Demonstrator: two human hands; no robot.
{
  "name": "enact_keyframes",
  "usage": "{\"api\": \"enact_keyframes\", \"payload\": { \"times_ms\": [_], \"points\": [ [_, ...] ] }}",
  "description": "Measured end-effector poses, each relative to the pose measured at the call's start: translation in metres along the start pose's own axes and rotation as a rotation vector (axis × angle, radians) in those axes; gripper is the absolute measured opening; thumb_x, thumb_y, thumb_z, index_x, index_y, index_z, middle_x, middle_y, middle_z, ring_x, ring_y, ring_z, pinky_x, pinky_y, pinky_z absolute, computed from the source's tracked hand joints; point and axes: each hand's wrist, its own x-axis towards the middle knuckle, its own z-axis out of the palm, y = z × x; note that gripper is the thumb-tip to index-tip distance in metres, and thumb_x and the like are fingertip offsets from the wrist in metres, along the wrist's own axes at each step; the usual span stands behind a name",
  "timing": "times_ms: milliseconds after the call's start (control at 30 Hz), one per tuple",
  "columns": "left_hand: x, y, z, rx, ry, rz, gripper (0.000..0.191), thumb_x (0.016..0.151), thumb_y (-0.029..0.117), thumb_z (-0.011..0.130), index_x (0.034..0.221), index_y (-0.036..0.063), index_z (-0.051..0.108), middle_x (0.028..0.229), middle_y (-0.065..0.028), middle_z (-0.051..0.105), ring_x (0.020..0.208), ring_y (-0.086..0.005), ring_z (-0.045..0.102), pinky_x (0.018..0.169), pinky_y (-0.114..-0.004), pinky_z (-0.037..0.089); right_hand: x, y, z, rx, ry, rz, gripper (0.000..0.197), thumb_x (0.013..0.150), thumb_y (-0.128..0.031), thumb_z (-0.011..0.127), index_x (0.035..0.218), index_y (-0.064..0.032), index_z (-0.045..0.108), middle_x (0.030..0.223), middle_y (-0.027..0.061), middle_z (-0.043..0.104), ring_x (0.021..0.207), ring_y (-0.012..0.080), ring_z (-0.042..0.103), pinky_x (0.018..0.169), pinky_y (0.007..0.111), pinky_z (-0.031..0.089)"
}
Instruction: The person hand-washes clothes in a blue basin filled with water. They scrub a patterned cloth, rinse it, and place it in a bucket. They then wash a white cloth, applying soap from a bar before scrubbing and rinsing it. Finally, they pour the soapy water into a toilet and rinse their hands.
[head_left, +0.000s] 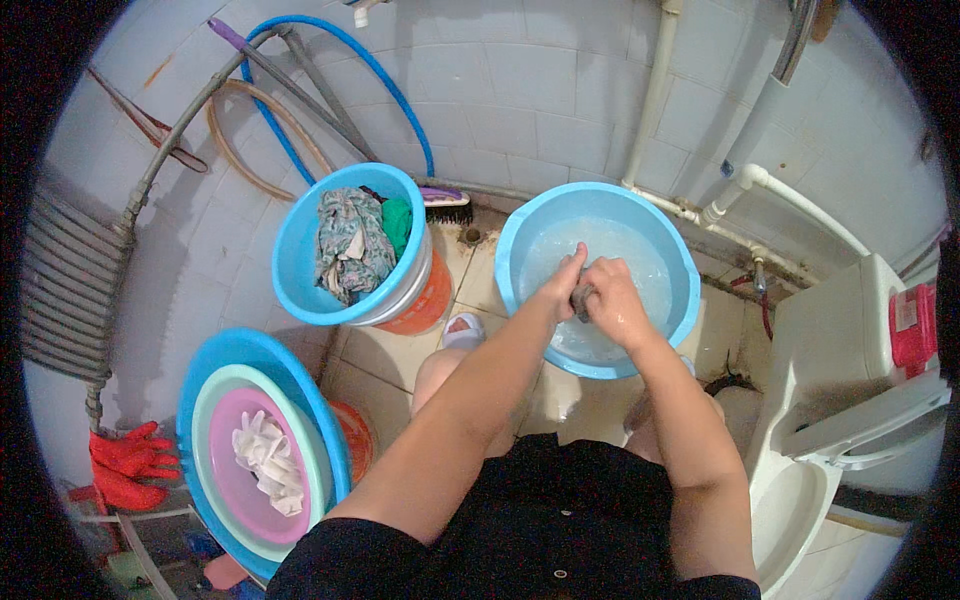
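My left hand (566, 283) and my right hand (613, 300) are together over a light blue plastic basin (517, 217) of cloudy water (637, 247). Between them is a small bunched dark grey cloth (582, 297), gripped by both hands and partly hidden by the fingers. To the left, a blue basin (289, 262) on a white and orange bucket (427, 300) holds a crumpled patterned garment (352, 240) and a green cloth (397, 223).
Nested blue, mint and pink basins (202, 420) at lower left hold whitish gloves (270, 461). Red rubber gloves (135, 465) hang beside them. A scrub brush (448, 206) lies by the tiled wall. A toilet (810, 420) stands at right, near white pipes (810, 202).
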Motion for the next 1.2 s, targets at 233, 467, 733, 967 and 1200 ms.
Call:
{"api": "enact_keyframes", "payload": {
  "times_ms": [233, 467, 733, 967, 1200],
  "points": [
    [-0.056, 0.016, 0.055, -0.285, -0.212, 0.123, 0.034, 0.087, 0.039, 0.047, 0.097, 0.0071, 0.053, 0.088, -0.0087, 0.058, 0.073, -0.0195, 0.056, 0.069, -0.035, 0.047, -0.010, -0.050, -0.008, 0.011, 0.140, -0.032, 0.010, 0.064, -0.008, 0.056, 0.067, -0.0022, 0.048, 0.081, 0.0172, 0.053, 0.082, 0.0358, 0.047, 0.071, 0.044, 0.037],
    [-0.044, -0.010, 0.062, -0.288, -0.098, 0.397, 0.027, 0.089, 0.031, 0.041, 0.096, 0.0077, 0.053, 0.089, -0.0088, 0.057, 0.081, -0.0206, 0.055, 0.072, -0.038, 0.046, 0.009, -0.013, 0.003, -0.026, 0.438, 0.350, 0.015, 0.075, -0.011, 0.057, 0.066, -0.0018, 0.050, 0.064, 0.0174, 0.052, 0.064, 0.0356, 0.052, 0.061, 0.043, 0.041],
    [-0.012, -0.014, 0.042, -0.010, 0.056, 0.252, 0.033, 0.084, 0.032, 0.046, 0.093, 0.0023, 0.055, 0.088, -0.0115, 0.056, 0.075, -0.0214, 0.055, 0.071, -0.038, 0.045, 0.018, 0.027, -0.006, -0.051, 0.424, 0.550, 0.013, 0.076, -0.010, 0.058, 0.069, -0.0025, 0.050, 0.064, 0.0169, 0.053, 0.064, 0.0364, 0.052, 0.061, 0.042, 0.041],
    [-0.021, 0.003, 0.015, 1.218, 0.457, 0.354, 0.038, 0.076, 0.030, 0.056, 0.098, 0.0002, 0.054, 0.115, -0.0236, 0.047, 0.098, -0.0363, 0.052, 0.084, -0.039, 0.043, -0.028, 0.093, 0.022, -0.457, 0.111, 0.689, 0.032, 0.078, -0.019, 0.059, 0.109, -0.0133, 0.050, 0.117, 0.0171, 0.044, 0.104, 0.0361, 0.046, 0.083, 0.040, 0.041],
    [0.024, -0.029, -0.045, 1.806, 0.270, 0.099, 0.052, 0.082, 0.033, 0.048, 0.124, 0.0039, 0.042, 0.133, -0.0249, 0.029, 0.121, -0.0391, 0.035, 0.099, -0.041, 0.032, -0.067, 0.123, 0.087, -0.434, -0.424, 0.686, 0.051, 0.072, -0.018, 0.059, 0.120, -0.0131, 0.045, 0.125, 0.0184, 0.042, 0.114, 0.0413, 0.040, 0.091, 0.041, 0.039]
  ]
}}
